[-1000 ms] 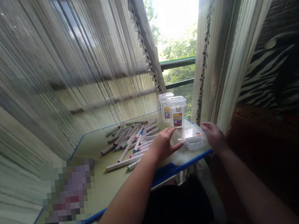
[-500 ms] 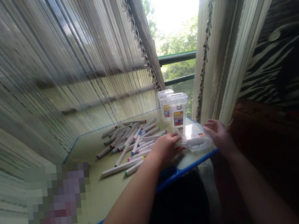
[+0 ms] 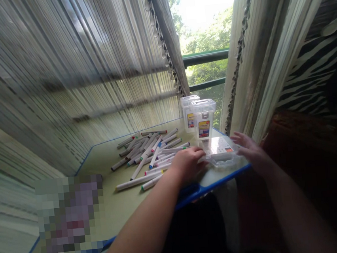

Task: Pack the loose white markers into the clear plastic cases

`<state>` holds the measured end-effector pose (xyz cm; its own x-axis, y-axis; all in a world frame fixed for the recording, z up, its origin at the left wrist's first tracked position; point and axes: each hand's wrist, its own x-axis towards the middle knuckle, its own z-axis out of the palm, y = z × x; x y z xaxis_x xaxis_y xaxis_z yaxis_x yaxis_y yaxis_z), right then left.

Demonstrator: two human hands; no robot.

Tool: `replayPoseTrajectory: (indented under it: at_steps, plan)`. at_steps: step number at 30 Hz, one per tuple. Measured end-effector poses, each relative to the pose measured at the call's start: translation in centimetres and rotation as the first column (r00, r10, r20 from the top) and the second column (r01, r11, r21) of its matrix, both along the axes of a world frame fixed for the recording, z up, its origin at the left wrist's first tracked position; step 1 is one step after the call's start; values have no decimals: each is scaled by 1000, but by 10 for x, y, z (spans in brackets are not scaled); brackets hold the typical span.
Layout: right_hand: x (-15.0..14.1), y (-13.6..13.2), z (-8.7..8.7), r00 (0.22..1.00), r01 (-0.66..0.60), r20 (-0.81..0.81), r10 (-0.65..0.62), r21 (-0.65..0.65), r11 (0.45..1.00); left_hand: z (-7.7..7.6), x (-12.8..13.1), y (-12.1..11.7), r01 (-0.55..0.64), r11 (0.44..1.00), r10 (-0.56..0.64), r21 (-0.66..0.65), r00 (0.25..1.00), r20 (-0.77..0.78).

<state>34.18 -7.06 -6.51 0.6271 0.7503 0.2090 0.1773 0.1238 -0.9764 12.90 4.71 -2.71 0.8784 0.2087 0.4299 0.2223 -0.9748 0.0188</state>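
Observation:
A clear plastic case (image 3: 219, 146) with a handle lies flat near the right end of the table, its handle side toward me. My left hand (image 3: 190, 162) is at its left edge, fingers bent and thumb apart; whether the fingertips touch the case I cannot tell. On the other side, my right hand (image 3: 251, 152) is open beside the right edge, fingers stretched out. Many white markers (image 3: 156, 151) with coloured ends lie in a loose pile left of my left hand.
Two upright clear plastic boxes (image 3: 204, 117) with labels stand behind the case. The table (image 3: 107, 204) has a blue rim. A blurred-out purple item (image 3: 78, 210) lies at its left. String curtains (image 3: 104, 49) hang close behind, parted at a window.
The view has shifted slightly, so the table and its things sit a little higher and further right. Both hands stay on either side of the case, which looks unmoved.

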Motion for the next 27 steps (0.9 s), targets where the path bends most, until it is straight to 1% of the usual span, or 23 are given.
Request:
replayPoseTrajectory:
  at_steps: [2,4,6,10,12,16,20,24,27]
  plan:
    - [0,-5,1,996,-84,-41,84,-10,996,-2,0,1,-3,1000,3,7,1000,2]
    - [1,-9,2,978,-190,-95,183,-68,979,-3,-1,0,-18,1000,18,10,1000,14]
    - [1,-11,2,966,-250,-96,241,-103,963,-3,-3,-1,-31,999,31,8,999,33]
    - [4,-8,0,968,-225,111,226,-18,974,0,-5,-3,-23,1000,24,-6,998,60]
    - [5,-6,-2,962,-219,168,215,3,976,1,-5,-4,-13,1000,14,-17,998,67]
    - [5,-4,-5,969,-196,156,191,14,981,2,-4,-5,9,999,-6,-44,997,73]
    - [4,-6,-3,973,-203,115,198,28,979,4,-5,-7,18,998,-14,-63,998,58]
    - [2,-8,0,977,-196,94,192,33,980,6,-6,-9,-17,998,19,-65,999,28]
    - [0,-9,1,976,-188,115,183,39,981,5,-5,-10,-29,998,30,-55,999,22]
